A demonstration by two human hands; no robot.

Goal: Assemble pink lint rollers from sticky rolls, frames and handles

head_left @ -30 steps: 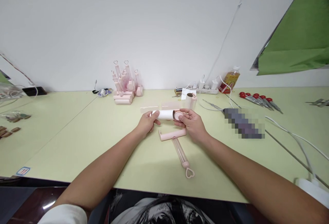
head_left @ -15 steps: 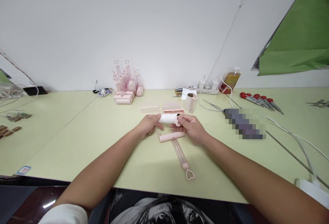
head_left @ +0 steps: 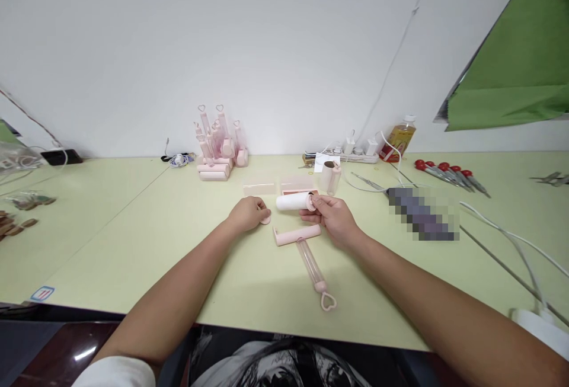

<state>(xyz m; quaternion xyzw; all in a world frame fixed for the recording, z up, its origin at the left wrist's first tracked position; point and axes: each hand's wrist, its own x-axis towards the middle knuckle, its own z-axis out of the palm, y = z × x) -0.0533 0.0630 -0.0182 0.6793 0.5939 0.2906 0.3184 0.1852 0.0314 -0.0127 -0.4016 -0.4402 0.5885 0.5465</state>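
Note:
My right hand (head_left: 332,216) pinches the right end of a white paper roll (head_left: 293,201), held level just above the pale green table (head_left: 178,239). My left hand (head_left: 247,214) is curled on the table to the roll's left, its fingertips on a small round pink cap (head_left: 265,219). Just in front of both hands lies a pink lint-roller frame (head_left: 297,234) with a clear handle (head_left: 312,262) that ends in a heart-shaped loop (head_left: 328,301).
Flat pink cover pieces (head_left: 259,188) and an upright roll (head_left: 331,177) lie behind the hands. Several pink rollers (head_left: 217,149) are stacked at the back. A power strip (head_left: 351,154), bottle (head_left: 398,137), red-handled screwdrivers (head_left: 447,173) and white cables (head_left: 511,236) sit to the right.
My left hand let go of the roll's left end and dropped to the table with the small pink cap. The right hand still holds the roll, now slightly further back.

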